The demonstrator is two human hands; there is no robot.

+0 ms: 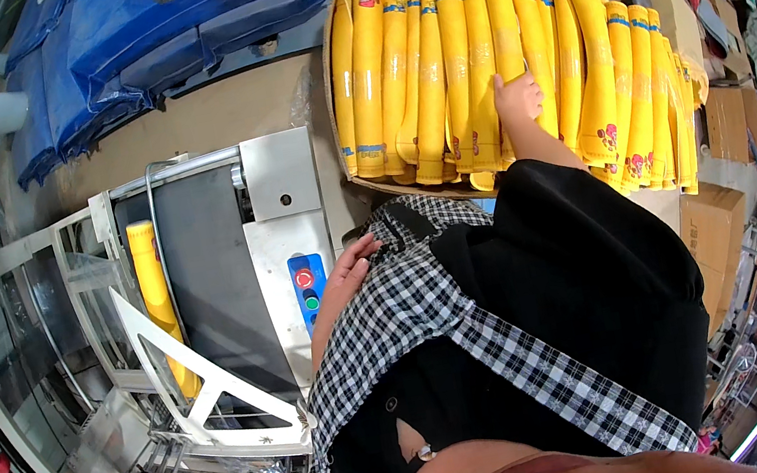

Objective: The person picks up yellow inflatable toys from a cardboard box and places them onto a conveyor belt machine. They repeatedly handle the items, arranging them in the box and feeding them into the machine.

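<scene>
My right hand [520, 100] is closed at the lower part of a yellow roll [500, 12], one of several standing packed side by side in a cardboard box [370, 185]. Each roll is long, smooth-wrapped and marked with blue bands and small pink prints. Part of the grip is hidden between neighbouring rolls. My left hand [354, 259] holds nothing; its fingers lie loosely stretched by my checked apron [387, 286], beside the machine's control panel [309, 289]. Another yellow roll [153, 276] lies on the left side of the machine's dark conveyor belt [217, 265].
A white angled bracket [206, 378] and a metal bar stand over the belt. The blue panel carries a red knob and a green button. Blue-covered bundles [162, 42] lie at the far left. Brown cartons [716, 227] and racks stand at the right.
</scene>
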